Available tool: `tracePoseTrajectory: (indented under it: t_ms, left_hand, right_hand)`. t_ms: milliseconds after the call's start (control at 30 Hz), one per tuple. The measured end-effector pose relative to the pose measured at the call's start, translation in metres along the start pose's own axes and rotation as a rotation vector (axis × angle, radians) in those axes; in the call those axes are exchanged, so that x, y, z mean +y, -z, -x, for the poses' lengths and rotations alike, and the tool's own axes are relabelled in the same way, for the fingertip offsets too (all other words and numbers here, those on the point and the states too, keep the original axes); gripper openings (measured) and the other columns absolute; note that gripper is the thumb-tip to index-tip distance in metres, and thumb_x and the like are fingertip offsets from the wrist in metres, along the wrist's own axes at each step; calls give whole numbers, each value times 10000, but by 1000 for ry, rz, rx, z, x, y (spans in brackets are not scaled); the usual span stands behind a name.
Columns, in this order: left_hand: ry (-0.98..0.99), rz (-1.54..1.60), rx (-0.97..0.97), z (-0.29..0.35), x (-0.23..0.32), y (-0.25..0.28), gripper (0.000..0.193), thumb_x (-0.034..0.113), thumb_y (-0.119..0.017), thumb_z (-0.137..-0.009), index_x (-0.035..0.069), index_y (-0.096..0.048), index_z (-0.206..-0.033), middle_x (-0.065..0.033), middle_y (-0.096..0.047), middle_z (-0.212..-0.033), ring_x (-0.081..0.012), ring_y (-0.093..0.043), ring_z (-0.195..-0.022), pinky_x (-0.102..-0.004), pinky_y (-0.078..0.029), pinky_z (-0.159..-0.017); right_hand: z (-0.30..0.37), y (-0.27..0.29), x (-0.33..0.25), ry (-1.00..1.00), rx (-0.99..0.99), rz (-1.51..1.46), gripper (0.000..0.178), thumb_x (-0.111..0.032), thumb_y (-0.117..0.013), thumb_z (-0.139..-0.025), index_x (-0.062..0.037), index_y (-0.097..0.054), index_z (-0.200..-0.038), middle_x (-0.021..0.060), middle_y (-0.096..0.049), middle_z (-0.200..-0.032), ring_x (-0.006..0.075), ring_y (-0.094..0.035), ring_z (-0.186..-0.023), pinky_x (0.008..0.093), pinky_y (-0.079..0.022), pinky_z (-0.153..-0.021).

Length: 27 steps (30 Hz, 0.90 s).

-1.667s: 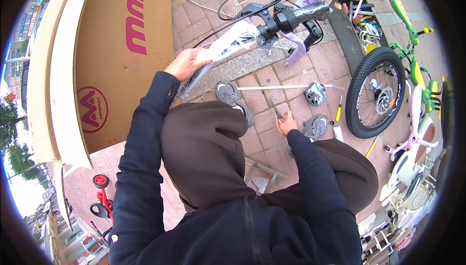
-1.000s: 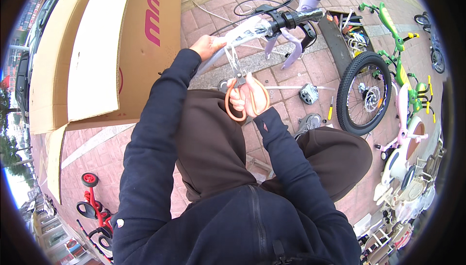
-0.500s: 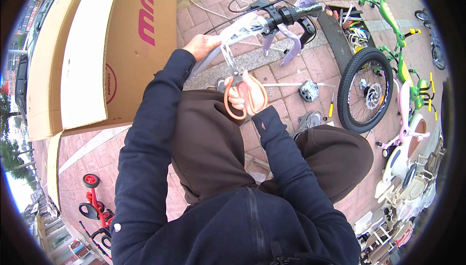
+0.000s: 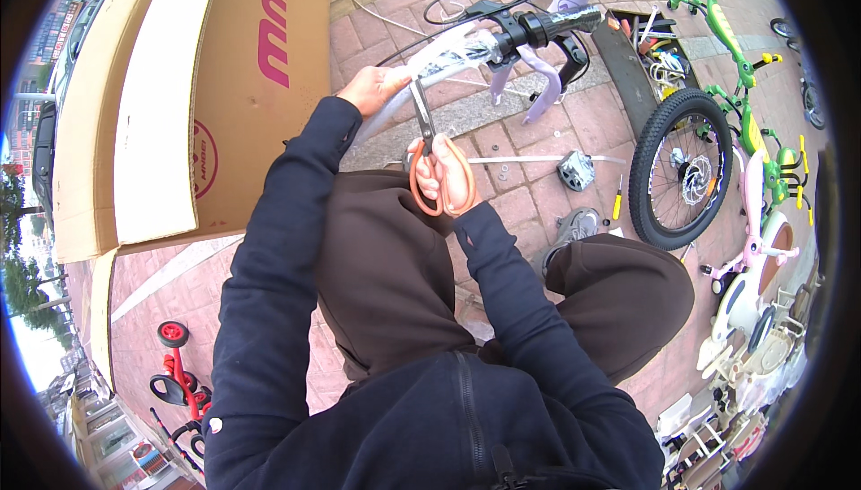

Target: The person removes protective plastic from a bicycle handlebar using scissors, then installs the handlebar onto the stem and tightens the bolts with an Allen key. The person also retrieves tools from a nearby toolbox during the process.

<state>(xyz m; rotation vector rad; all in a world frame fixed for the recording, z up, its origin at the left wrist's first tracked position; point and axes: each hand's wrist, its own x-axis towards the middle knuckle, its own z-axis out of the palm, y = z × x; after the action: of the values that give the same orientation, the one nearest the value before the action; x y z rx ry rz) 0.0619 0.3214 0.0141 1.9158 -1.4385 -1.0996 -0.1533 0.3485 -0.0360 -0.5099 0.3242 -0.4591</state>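
Observation:
In my right hand [image 4: 448, 176] is a pair of scissors [image 4: 423, 121] with orange loop handles. Its blades point up and away from me, nearly together, and their tips touch or lie just beside the clear plastic wrapping [image 4: 456, 55]. My left hand [image 4: 375, 89] pinches the near end of that wrapping. The plastic covers a bicycle handlebar, whose black grip [image 4: 560, 24] shows at the far end. Below the handlebar stands a pale purple bicycle frame [image 4: 540, 86]. Black cables loop behind it.
A big cardboard box [image 4: 260, 113] stands open at my left. To the right are a bicycle wheel [image 4: 680, 167], a tool tray [image 4: 659, 55], a screwdriver [image 4: 618, 199] and a plastic-wrapped part [image 4: 575, 170]. Green children's bikes [image 4: 749, 122] stand farther right, a red tricycle [image 4: 179, 373] behind left.
The scissors' blades have come together and the orange handles have drawn closer. My right hand has shifted slightly left. My left hand stays on the plastic.

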Motion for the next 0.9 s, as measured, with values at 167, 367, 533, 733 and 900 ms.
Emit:
tracePoseTrajectory:
  t_ms: [167,367,533,733,900]
  left_hand:
    - [-18,-22,52,0,0,-1,410,371,-548,-912,-19,-634,-1004,-40,-613,-841,-103,-501,-794,-290,-431,-742]
    - [5,-120,185,-9,-7,3,389,325,-562,-907,-47,-632,-993,-43,-630,-801,-102,-530,-753,-285,-443,-720]
    - [44,-246,316,-7,2,5,380,321,-586,-884,-40,-641,-989,-112,-649,-805,-142,-575,-741,-304,-453,-722]
    - [52,-272,356,-4,14,5,407,357,-592,-866,-35,-638,-968,-164,-649,-797,-208,-612,-738,-329,-456,-710]
    - [8,-342,373,2,16,5,405,441,-586,-827,77,-655,-989,-189,-654,-889,-341,-626,-865,-412,-465,-744]
  right_hand:
    - [0,1,-23,27,36,245,303,-328,-468,-949,-28,-504,-917,-27,-410,-581,38,-354,-433,176,-293,-378]
    - [40,27,-45,152,284,365,185,-219,-601,-877,-61,-539,-948,-28,-454,-596,41,-420,-432,182,-328,-356]
    - [40,92,-68,334,743,841,320,-227,-711,-779,-35,-553,-981,80,-584,-675,167,-563,-510,301,-451,-464]
    - [73,148,-33,-506,866,1535,567,-263,-752,-703,3,-560,-1165,224,-635,-1005,312,-624,-959,381,-474,-823]
    - [38,100,-88,534,902,1767,670,-73,-713,-670,-25,-426,-1273,203,-525,-1158,378,-501,-1077,430,-415,-897]
